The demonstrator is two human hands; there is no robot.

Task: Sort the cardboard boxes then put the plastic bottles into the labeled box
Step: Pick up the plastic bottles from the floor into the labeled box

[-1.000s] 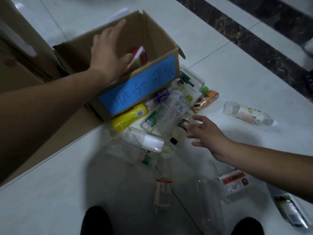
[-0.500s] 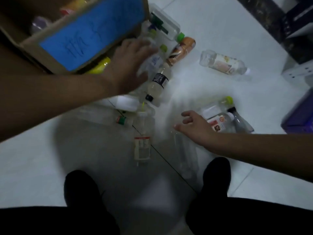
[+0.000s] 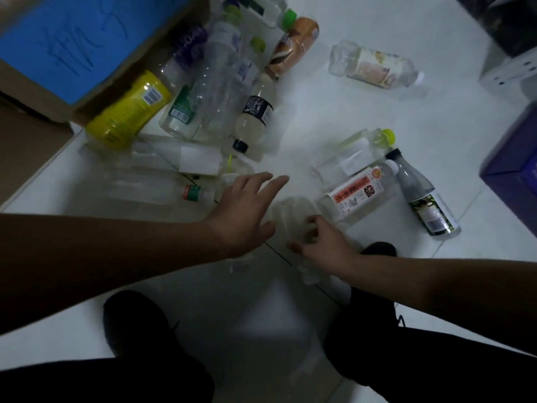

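Observation:
The cardboard box with a blue hand-written label [image 3: 66, 36] stands at the top left. Several plastic bottles lie heaped against it, among them a yellow bottle [image 3: 128, 112] and a black-labelled bottle [image 3: 254, 117]. More lie apart: a pale-labelled bottle [image 3: 374, 66], a red-and-white labelled bottle [image 3: 357, 193] and a dark bottle [image 3: 421, 196]. A clear bottle [image 3: 292, 213] lies on the floor between my hands. My right hand [image 3: 325, 242] curls its fingers and thumb around it. My left hand [image 3: 244, 210] hovers just left of it, fingers spread, holding nothing.
A purple box [image 3: 511, 173] sits at the right edge and a white object [image 3: 511, 74] behind it. Flat cardboard [image 3: 29, 146] lies at the left. My dark shoes [image 3: 136, 324] are planted on the white tiled floor below my hands.
My left hand came down from the bottle heap by the box to the clear bottle. My right hand slid left and curled onto that bottle. The view dropped lower.

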